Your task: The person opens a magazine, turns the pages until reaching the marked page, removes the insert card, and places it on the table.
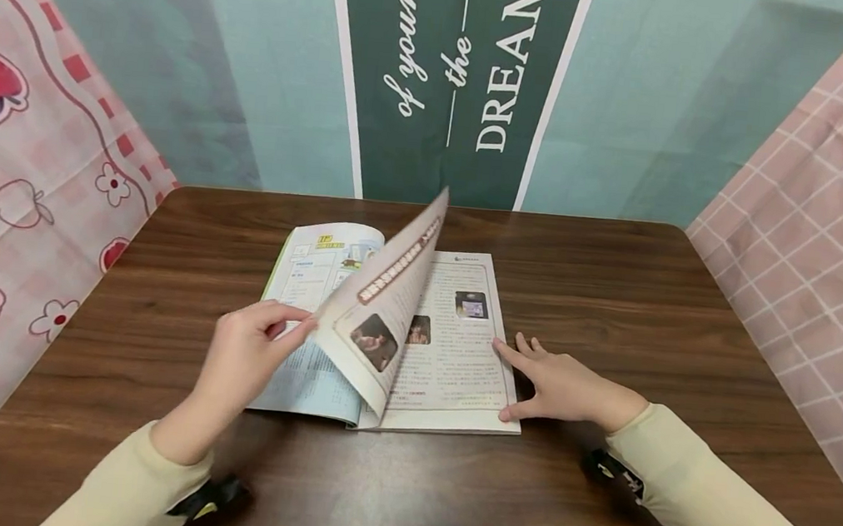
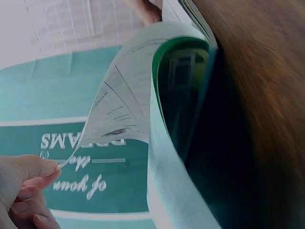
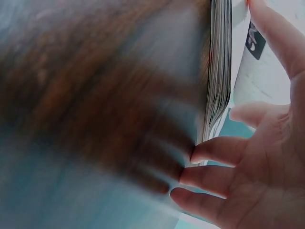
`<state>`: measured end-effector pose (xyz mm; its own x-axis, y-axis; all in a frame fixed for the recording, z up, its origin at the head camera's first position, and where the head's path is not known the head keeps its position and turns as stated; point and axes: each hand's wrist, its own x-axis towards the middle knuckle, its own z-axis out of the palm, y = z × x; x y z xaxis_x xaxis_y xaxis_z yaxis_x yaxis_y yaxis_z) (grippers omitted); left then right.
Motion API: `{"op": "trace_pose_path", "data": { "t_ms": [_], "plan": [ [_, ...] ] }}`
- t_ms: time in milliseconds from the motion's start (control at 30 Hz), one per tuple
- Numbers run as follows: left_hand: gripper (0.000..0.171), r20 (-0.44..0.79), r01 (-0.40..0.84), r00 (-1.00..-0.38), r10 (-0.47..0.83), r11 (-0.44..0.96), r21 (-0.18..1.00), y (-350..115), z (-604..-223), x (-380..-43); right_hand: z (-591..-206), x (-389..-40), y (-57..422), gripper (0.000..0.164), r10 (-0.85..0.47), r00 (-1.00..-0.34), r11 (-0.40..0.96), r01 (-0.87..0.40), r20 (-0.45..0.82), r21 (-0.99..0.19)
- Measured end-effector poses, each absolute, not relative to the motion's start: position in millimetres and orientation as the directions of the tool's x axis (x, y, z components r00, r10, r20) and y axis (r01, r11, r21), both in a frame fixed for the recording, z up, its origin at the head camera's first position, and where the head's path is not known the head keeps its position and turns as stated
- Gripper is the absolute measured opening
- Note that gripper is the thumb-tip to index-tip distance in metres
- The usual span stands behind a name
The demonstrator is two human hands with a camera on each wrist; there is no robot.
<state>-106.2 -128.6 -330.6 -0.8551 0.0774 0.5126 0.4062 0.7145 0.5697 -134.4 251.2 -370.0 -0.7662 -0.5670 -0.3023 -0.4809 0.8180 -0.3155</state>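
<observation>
Nearest the camera, at the bottom edge, come the left sleeve (image 1: 127,484) and the right sleeve (image 1: 731,503), a black wrist device (image 1: 213,495) beneath the left one and its dark twin (image 1: 614,474) beneath the right. Between them, a little farther off, a magazine (image 1: 449,374) lies spread on the desk, with one raised page (image 1: 395,302) standing up from the spine in a bowed curve. It looks light and limp, its paper thin, probably smooth and easily creased or torn, so the sensible hold on a page is a light pinch at the free outer edge, with the block of pages steadied at its margin. The left hand (image 1: 248,356) has just such a hold: thumb and index finger close together on the page's outer edge, the magazine to the right of them. The right hand (image 1: 564,386) grips nothing; its fingers are spread, thumb and index tip resting on the right-hand page's outer margin, the magazine to their left. Beyond stand a teal backdrop (image 1: 631,106) with white lettering, a fruit-print cloth (image 1: 47,155) at left and a pink grid cloth (image 1: 827,181) at right.
</observation>
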Motion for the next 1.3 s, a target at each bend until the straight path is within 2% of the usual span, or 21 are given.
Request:
{"op": "trace_pose_path", "data": {
  "t_ms": [200,433,533,633,733,900,1067,1300],
  "plan": [
    [0.010,0.510,0.348,-0.860,0.015,0.748,0.565,-162,-336,-87,-369,-134,251,0.101,-0.566,-0.764,0.818,-0.474,-0.310,-0.325],
    [0.010,0.395,0.232,-0.919,0.012,0.826,0.514,-188,-349,-70,-368,-133,253,0.096,-0.575,-0.760,0.813,-0.488,-0.303,-0.318],
    [0.011,0.305,0.177,-0.952,0.026,0.860,0.479,-195,-353,-65,-368,-132,253,0.093,-0.580,-0.755,0.810,-0.494,-0.307,-0.315],
    [0.014,0.150,0.094,-0.988,0.026,0.879,0.467,-199,-354,-61,-368,-131,253,0.092,-0.581,-0.752,0.810,-0.498,-0.312,-0.309],
    [0.015,0.006,0.032,-0.999,0.033,0.895,0.444,-200,-352,-61,-368,-130,252,0.091,-0.582,-0.753,0.810,-0.505,-0.308,-0.299],
    [0.017,-0.095,0.024,-0.993,0.065,0.926,0.376,-204,-352,-63,-370,-129,252,0.090,-0.587,-0.758,0.807,-0.520,-0.284,-0.281],
    [0.025,-0.128,0.027,-0.989,0.073,0.944,0.328,-206,-355,-68,-372,-129,251,0.089,-0.583,-0.765,0.810,-0.523,-0.274,-0.264],
    [0.018,-0.170,0.022,-0.983,0.073,0.959,0.283,-208,-353,-73,-372,-128,250,0.089,-0.575,-0.770,0.817,-0.520,-0.276,-0.250]
  ]
}}
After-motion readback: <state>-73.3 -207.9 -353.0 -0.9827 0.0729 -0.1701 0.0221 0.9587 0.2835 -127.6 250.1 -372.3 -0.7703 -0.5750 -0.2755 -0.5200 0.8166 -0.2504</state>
